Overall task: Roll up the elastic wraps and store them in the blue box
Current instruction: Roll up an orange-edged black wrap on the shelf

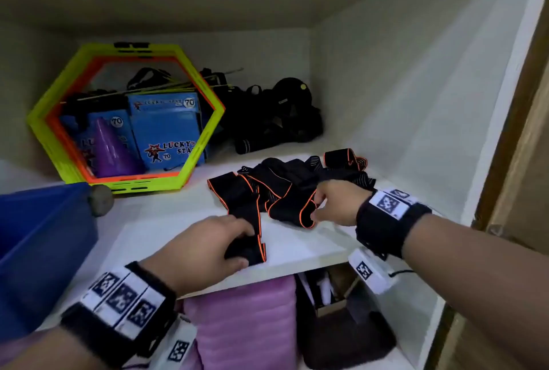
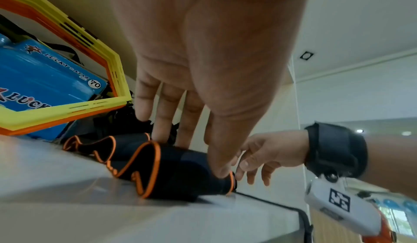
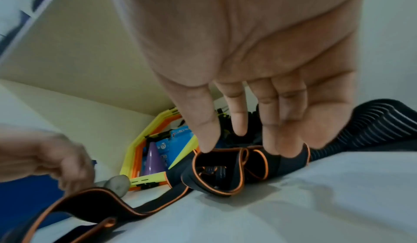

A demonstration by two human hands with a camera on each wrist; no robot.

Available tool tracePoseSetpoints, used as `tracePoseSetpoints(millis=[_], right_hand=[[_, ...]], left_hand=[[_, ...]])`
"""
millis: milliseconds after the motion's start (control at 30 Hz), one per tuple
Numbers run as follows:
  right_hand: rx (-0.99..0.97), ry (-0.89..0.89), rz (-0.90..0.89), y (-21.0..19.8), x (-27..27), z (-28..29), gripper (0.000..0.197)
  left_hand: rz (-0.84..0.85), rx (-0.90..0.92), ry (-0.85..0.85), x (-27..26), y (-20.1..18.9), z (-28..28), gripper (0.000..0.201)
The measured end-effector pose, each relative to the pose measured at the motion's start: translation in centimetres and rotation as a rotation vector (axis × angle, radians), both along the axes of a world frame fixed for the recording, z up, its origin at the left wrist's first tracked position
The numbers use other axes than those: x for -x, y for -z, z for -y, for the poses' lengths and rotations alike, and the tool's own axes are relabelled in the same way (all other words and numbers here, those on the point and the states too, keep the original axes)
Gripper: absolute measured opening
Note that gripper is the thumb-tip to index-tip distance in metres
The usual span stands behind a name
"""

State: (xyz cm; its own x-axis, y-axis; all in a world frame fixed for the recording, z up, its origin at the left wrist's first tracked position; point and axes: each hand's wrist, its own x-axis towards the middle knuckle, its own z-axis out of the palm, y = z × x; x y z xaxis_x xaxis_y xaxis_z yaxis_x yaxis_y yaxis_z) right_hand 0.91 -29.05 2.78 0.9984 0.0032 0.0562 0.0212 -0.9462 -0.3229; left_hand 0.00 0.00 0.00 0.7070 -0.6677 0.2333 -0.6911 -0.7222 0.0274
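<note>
The white shelf [image 1: 297, 244] inside the cupboard carries everything here. At its left end stands the blue box [image 1: 44, 236], and what shows of its inside holds no wraps, so I judge the storing has not begun. Leaning at the back is a yellow-and-orange hexagonal frame [image 1: 190, 78], with blue packets and a purple cone [image 1: 114, 149] behind it.

The elastic wraps [image 1: 282, 182], black with orange edging, lie in a loose tangle toward the right of the shelf, none visibly rolled. One strip trails from the heap to the front edge, where its end looks doubled over, perhaps the first turn of a roll. Nearly all the work seems left.

The left hand [image 1: 205, 247] grips that near end, fingers over the top and thumb curled round its front, pinning it against the shelf. The right hand [image 1: 335, 206] pinches a fold of the orange-edged strip at the heap's front edge, thumb and fingertips closed on the fabric, not clenched.
</note>
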Motion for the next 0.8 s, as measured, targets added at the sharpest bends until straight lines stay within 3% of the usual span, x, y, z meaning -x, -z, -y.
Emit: tracePoseSetpoints(millis=[133, 267, 333, 467, 567, 667, 733, 800], right_hand=[[0.038, 0.066, -0.124, 0.4, -1.5, -1.3, 0.020], [0.059, 0.099, -0.135, 0.8, -2.6, -2.0, 0.004], [-0.059, 0.086, -0.131, 0.4, -3.2, -2.0, 0.014], [-0.442, 0.100, -0.051, -2.2, -4.1, -2.2, 0.026], [-0.640, 0.063, 0.037, -5.6, -4.1, -2.9, 0.015], [-0.796, -0.040, 0.060, -9.2, -3.9, -3.3, 0.014], [-0.793, -0.120, 0.091, -11.2, -3.9, -3.3, 0.016], [-0.594, -0.170, 0.251, -12.6, -3.6, -3.2, 0.016]], left_hand=[[-0.113, 0.011, -0.038, -0.4, 0.8, 0.4, 0.034], [-0.151, 0.029, -0.070, -0.7, 0.0, 0.5, 0.013], [-0.165, 0.075, -0.093, -1.1, -0.9, 0.6, 0.010], [-0.118, 0.232, -0.095, -2.2, -4.2, 0.7, 0.028], [-0.074, 0.314, -0.113, -2.9, -7.3, 1.1, 0.042], [-0.002, 0.366, -0.169, -3.5, -10.1, 1.3, 0.041], [0.013, 0.390, -0.190, -3.9, -11.8, 1.1, 0.039], [0.009, 0.363, -0.205, -4.1, -13.3, 0.8, 0.056]])
